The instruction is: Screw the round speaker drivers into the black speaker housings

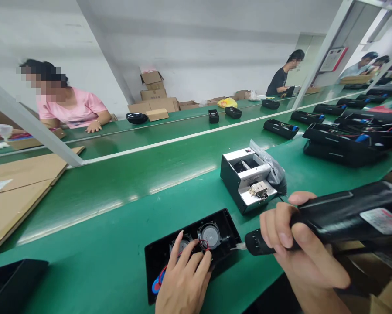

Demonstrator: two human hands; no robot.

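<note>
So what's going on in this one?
A person's left hand reaches over an open, rectangular black plastic casing holding a round grey speaker. The right hand grips a black power screwdriver, its tip by the casing's right end; contact is unclear. A silver-and-black boxy metal machine stands just beyond on the green bench.

Pretty matt black plastic is what the open casing (pixel 159 257) seems to be made of, with a dull grey back seen on the speaker (pixel 210 236). The screwdriver (pixel 333 213) is finished smooth and kinda shiny, its label (pixel 383 220) papery-looking. The bench (pixel 110 235) is surfaced in slick, glossy green. Brushed-looking metal is shown on the machine (pixel 255 172), crinkly plastic on the bag (pixel 271 168), matt cardboard on the flattened box (pixel 28 187).
</note>
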